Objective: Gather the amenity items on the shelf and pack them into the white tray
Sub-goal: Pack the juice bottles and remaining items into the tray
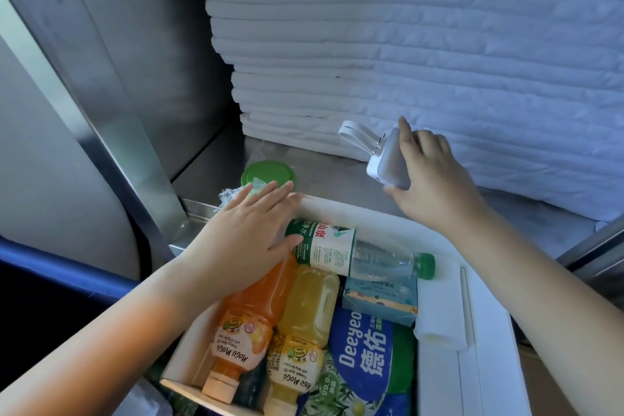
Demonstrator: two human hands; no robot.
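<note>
**White tray packed tight, power bank in my right hand**

Head cam: the tray sits against the front lip of the steel shelf. Lying in it are a water bottle, an orange Mogu Mogu bottle, a yellow Mogu Mogu bottle, a Deeyeo wipes pack, a small teal box and a rolled white towel. My left hand lies flat on the tray's far-left corner, fingers straight, holding nothing. My right hand grips the power bank over the shelf just past the tray's far rim, thumb under, fingers on top. Its strap loop points at the stack of folded white towels. A green-lidded tub stands just beyond my left fingertips.
</note>
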